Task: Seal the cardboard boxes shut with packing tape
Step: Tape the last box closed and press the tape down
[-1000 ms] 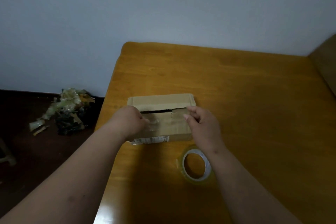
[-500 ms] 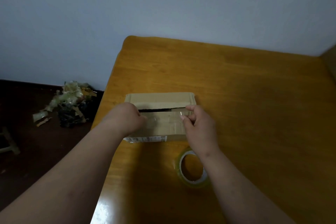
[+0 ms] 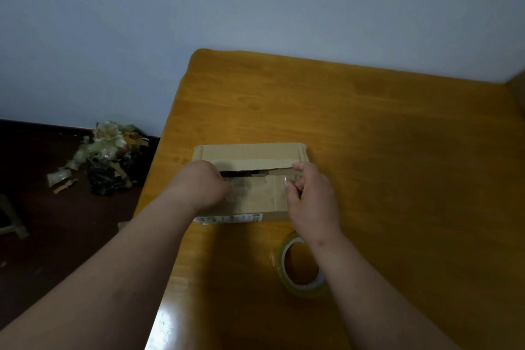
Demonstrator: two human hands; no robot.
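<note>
A small cardboard box lies on the wooden table, its two top flaps parted by a dark gap. A strip of clear tape stretches across the near flap between my hands. My left hand holds the strip's left end with curled fingers at the box's left side. My right hand pinches the right end at the box's right edge. A roll of clear packing tape lies flat on the table just below my right wrist.
A heap of crumpled tape and cardboard scraps lies on the dark floor left of the table. The table's left edge runs close beside the box. A brown object shows at the right border.
My right hand has shifted a little to the right along the box, drawing the tape strip tighter. The left hand stays at the box's left end.
</note>
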